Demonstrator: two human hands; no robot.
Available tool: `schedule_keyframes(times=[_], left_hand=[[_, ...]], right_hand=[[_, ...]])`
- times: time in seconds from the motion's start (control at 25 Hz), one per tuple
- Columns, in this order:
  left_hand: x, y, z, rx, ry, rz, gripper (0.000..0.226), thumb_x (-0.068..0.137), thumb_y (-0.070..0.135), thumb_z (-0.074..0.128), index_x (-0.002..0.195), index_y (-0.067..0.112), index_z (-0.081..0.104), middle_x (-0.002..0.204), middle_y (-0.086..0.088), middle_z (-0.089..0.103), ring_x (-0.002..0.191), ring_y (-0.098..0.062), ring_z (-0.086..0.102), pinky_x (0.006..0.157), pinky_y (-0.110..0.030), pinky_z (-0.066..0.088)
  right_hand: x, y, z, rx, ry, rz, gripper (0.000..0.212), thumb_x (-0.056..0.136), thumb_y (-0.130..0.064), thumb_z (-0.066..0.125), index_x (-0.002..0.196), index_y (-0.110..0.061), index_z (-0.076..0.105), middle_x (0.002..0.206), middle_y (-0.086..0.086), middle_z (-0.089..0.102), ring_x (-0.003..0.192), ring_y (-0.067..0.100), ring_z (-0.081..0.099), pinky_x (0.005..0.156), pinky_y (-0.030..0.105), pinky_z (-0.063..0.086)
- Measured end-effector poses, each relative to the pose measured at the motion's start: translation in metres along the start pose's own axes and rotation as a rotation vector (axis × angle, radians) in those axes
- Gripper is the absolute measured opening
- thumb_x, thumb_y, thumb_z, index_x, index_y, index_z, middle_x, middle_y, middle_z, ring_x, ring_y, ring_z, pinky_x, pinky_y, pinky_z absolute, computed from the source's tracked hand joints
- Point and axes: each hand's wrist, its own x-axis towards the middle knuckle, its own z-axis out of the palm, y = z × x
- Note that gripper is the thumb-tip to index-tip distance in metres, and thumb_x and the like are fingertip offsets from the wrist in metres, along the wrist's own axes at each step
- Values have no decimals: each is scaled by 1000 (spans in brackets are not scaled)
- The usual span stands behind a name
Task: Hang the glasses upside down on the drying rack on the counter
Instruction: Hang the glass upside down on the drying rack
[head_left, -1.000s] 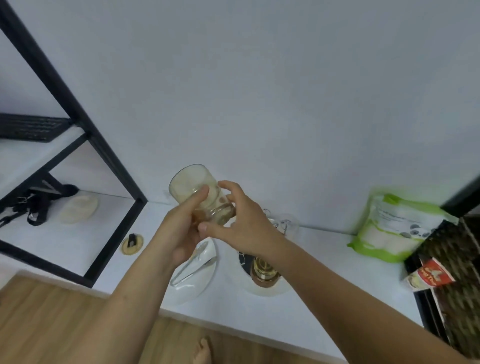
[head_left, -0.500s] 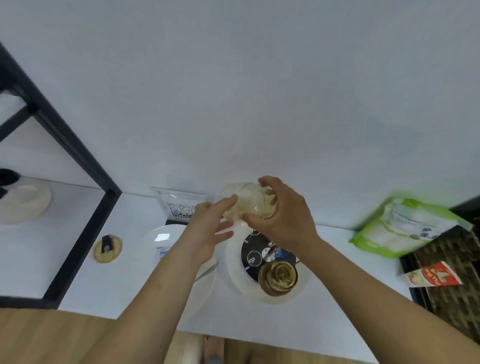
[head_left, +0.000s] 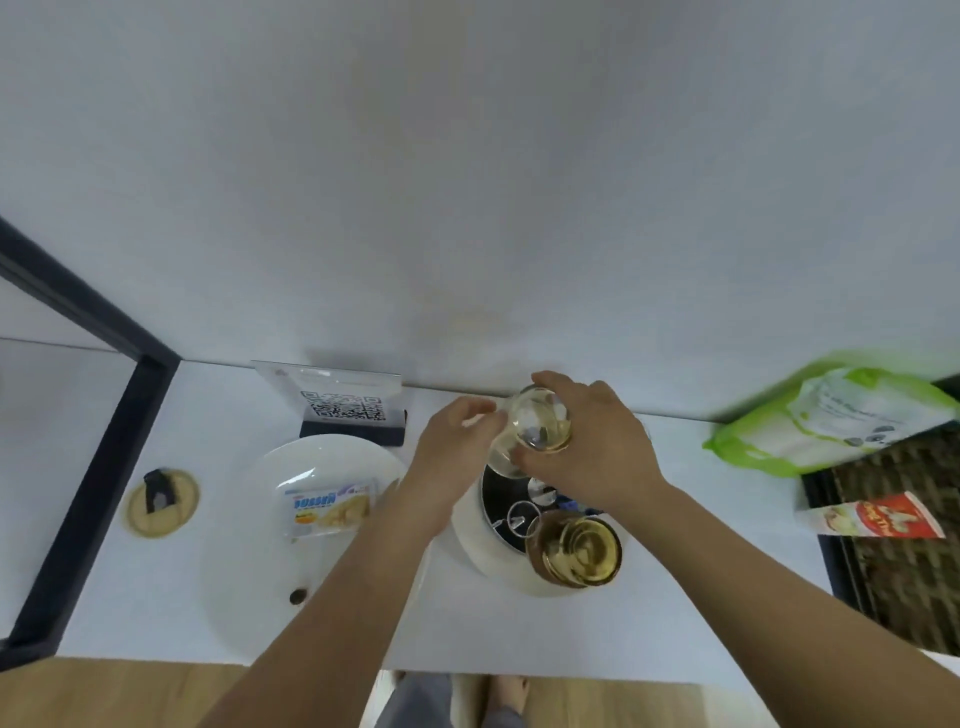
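Glass (head_left: 535, 431) hides rack's (head_left: 470, 525) pegs.

Plate (head_left: 249, 519) left of drying rack (head_left: 467, 535); QR stand (head_left: 343, 408) behind plate; bag (head_left: 841, 415) far right.

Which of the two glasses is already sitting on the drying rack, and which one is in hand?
The amber glass nearest the camera sits inverted on the rack. The clear glass behind it is gripped by the right hand.
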Motion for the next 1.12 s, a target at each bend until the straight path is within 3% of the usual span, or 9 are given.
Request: schedule_keyframes(times=[0.16,0.28,0.48,0.76,0.92,1.04,1.12], left_hand=[[17,-8,5,84,-11,8,24,88,32,63,110,24,70,107,10,67,95,-6,60,71,-20,41],[30,-12,5,152,-61,12,22,89,29,63,108,23,71,98,15,66,89,3,58,71,-16,41],[46,-19,6,248,-89,28,23,86,27,67,109,24,71,106,11,69,96,-4,62,77,-19,42],[55,-25,6,376,-90,88,26,85,22,70,111,20,70,106,7,71,95,-12,66,89,-29,51],[55,-23,8,470,-95,144,32,87,24,68,118,20,65,114,4,67,98,-15,65,83,-26,48],[47,-23,2,472,-81,162,33,89,34,65,120,22,60,116,8,63,94,-11,63,71,-19,43],[39,-29,-6,451,-59,178,32,88,37,64,118,24,60,115,10,62,94,-9,62,68,-17,42]], right_hand=[[15,13,22,-132,-69,15,75,70,-57,74,135,-35,44,115,-8,61,112,17,52,75,30,44],[25,19,38,-203,-125,2,68,70,-61,71,126,-32,46,103,-5,63,104,19,55,73,32,46],[38,23,44,-298,-169,-47,64,72,-60,66,122,-28,45,102,-4,66,104,21,51,78,33,38],[42,29,51,-365,-213,-63,60,71,-56,65,118,-26,45,100,-4,67,102,23,45,84,37,40],[43,27,51,-399,-230,-51,67,70,-63,64,123,-27,45,108,-4,66,109,23,48,86,39,38],[32,26,29,-234,-119,-1,74,72,-67,67,133,-30,47,129,-5,59,120,21,50,97,42,41],[6,37,9,36,102,90,54,79,-55,70,122,-26,58,117,-5,62,107,18,57,92,40,46]])
